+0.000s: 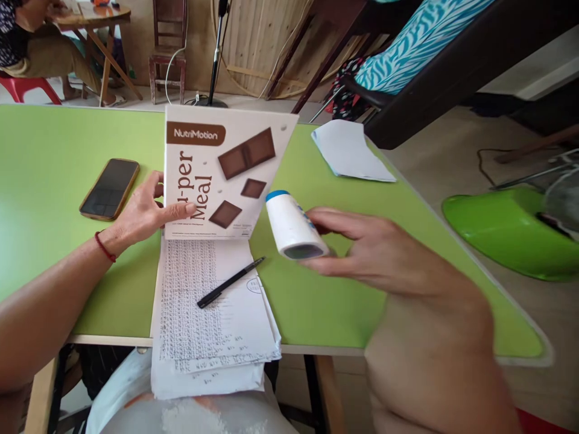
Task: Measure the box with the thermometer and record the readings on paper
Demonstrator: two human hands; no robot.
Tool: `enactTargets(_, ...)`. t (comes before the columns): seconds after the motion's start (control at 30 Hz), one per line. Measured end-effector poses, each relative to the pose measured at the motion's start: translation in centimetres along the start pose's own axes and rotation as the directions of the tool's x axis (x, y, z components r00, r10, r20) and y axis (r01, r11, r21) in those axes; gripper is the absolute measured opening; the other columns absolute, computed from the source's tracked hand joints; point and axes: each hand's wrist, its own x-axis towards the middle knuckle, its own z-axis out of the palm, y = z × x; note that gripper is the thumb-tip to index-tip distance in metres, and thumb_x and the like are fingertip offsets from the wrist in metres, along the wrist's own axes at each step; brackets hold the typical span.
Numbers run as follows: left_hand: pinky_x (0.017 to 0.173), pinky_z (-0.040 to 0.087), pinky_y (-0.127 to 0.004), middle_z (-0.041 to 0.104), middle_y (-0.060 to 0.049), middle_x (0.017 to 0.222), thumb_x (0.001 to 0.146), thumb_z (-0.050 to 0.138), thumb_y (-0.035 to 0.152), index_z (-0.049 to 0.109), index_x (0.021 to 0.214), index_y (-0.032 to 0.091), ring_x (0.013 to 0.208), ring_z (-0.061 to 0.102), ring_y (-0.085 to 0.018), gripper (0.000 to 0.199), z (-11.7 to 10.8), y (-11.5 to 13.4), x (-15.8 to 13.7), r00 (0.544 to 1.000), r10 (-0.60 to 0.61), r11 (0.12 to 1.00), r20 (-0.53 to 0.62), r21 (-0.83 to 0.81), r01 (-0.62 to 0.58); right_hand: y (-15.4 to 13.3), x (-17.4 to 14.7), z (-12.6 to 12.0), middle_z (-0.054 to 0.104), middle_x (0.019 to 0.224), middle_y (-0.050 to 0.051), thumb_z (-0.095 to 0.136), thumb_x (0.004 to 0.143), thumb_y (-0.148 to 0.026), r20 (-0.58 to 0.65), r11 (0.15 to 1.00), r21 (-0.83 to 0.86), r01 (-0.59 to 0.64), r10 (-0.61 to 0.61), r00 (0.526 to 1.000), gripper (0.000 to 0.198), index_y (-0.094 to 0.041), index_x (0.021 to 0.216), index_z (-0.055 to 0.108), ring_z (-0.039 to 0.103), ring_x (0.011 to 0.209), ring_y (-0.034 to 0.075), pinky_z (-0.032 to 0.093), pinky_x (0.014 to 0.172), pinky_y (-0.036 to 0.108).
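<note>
My left hand (147,211) grips the left edge of a white box (194,181) printed with "NutriMotion" and brown chocolate pieces. The box stands tilted over the table, its lower edge above a stack of handwritten papers (194,325). In my right hand (357,247), between thumb and fingers, is a white tapered object with a blue end (292,220). Its near end has a dark oval face, and its kind is unclear. It is just right of the box, apart from it. A black pen (230,282) lies on the papers. Left of my left hand rests a phone (110,188).
The green table (325,307) carries another folded sheaf of paper (350,150) at its far right. A green plastic chair (506,232) stands beyond the right edge. At the back are a wooden chair (168,60), a black stand (216,66) and a seated person (43,51).
</note>
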Motion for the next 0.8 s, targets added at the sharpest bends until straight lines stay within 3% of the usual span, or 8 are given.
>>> enactTargets(0.1,0.093,0.055,-0.051,0.071,-0.009,0.111,0.065,0.092,0.042,0.062,0.111,0.021,0.112,0.064,-0.036,0.060,-0.2,0.6,0.2,0.998,0.020,0.999,-0.057,0.037,-0.018,1.4,0.7,-0.9,0.072,0.101,0.011,0.068,0.078,-0.029,0.036,0.921,-0.366,-0.137,0.162,0.986,0.028,-0.021,0.104,0.071,0.069,0.087,0.030,0.053,0.073,0.039)
enactTargets(0.17,0.096,0.054,-0.054,0.068,-0.010,0.118,0.065,0.091,0.046,0.059,0.117,0.020,0.115,0.063,-0.036,0.066,-0.3,0.6,0.4,0.996,0.048,0.995,-0.079,0.090,-0.041,1.8,1.4,-0.5,0.071,0.098,0.013,0.065,0.081,-0.026,0.065,0.850,-0.499,-0.168,0.230,0.971,0.024,-0.019,0.103,0.071,0.068,0.086,0.030,0.049,0.069,0.038)
enactTargets(0.37,0.093,0.056,-0.050,0.066,-0.011,0.122,0.064,0.092,0.044,0.057,0.121,0.023,0.116,0.062,-0.035,0.070,-0.2,-0.2,0.8,0.994,0.106,0.987,0.004,0.121,-0.105,2.2,1.7,0.4,0.070,0.101,0.014,0.061,0.085,-0.025,0.117,0.807,-0.575,-0.134,0.243,0.963,0.028,-0.018,0.111,0.068,0.068,0.091,0.030,0.050,0.072,0.036)
enactTargets(0.43,0.093,0.055,-0.048,0.066,-0.010,0.120,0.060,0.095,0.042,0.057,0.121,0.024,0.116,0.062,-0.035,0.073,-0.2,-0.4,0.9,0.991,0.134,0.984,0.009,0.117,-0.134,2.0,1.2,0.4,0.069,0.106,0.017,0.062,0.082,-0.021,0.055,0.801,-0.591,-0.094,0.157,0.986,0.035,-0.015,0.117,0.067,0.066,0.096,0.033,0.051,0.077,0.040)
enactTargets(0.53,0.094,0.054,-0.045,0.064,-0.009,0.125,0.060,0.094,0.045,0.058,0.122,0.024,0.114,0.061,-0.034,0.075,-0.3,-0.8,1.1,0.986,0.164,0.965,0.018,0.206,-0.165,1.1,0.5,0.9,0.068,0.106,0.018,0.061,0.085,-0.020,-0.056,0.838,-0.540,0.074,-0.124,0.991,0.030,-0.014,0.113,0.070,0.065,0.096,0.032,0.051,0.083,0.043)
enactTargets(0.67,0.090,0.053,-0.042,0.061,-0.012,0.128,0.076,0.080,0.057,0.055,0.124,0.022,0.112,0.061,-0.031,0.065,-0.7,-1.0,1.3,0.975,0.191,0.912,0.117,0.347,-0.220,-0.3,0.3,2.8,0.068,0.086,0.008,0.055,0.092,-0.017,0.113,0.830,-0.403,0.385,-0.372,0.921,0.020,-0.019,0.098,0.074,0.064,0.082,0.021,0.049,0.076,0.034)
enactTargets(0.73,0.086,0.053,-0.040,0.060,-0.012,0.128,0.081,0.074,0.061,0.050,0.129,0.020,0.109,0.060,-0.028,0.068,-0.8,-0.6,1.2,0.966,0.233,0.866,0.114,0.428,-0.259,-0.6,0.6,3.9,0.067,0.082,0.007,0.056,0.090,-0.012,0.172,0.790,-0.421,0.445,-0.412,0.895,0.018,-0.019,0.091,0.073,0.062,0.077,0.020,0.047,0.072,0.032)
enactTargets(0.8,0.082,0.051,-0.038,0.057,-0.012,0.128,0.085,0.070,0.062,0.041,0.135,0.018,0.104,0.058,-0.024,0.072,-0.7,0.3,0.8,0.945,0.305,0.763,0.118,0.564,-0.317,-0.7,0.8,4.7,0.068,0.079,0.006,0.059,0.088,-0.010,0.203,0.760,-0.436,0.482,-0.439,0.875,0.016,-0.018,0.083,0.071,0.062,0.074,0.019,0.046,0.070,0.032)
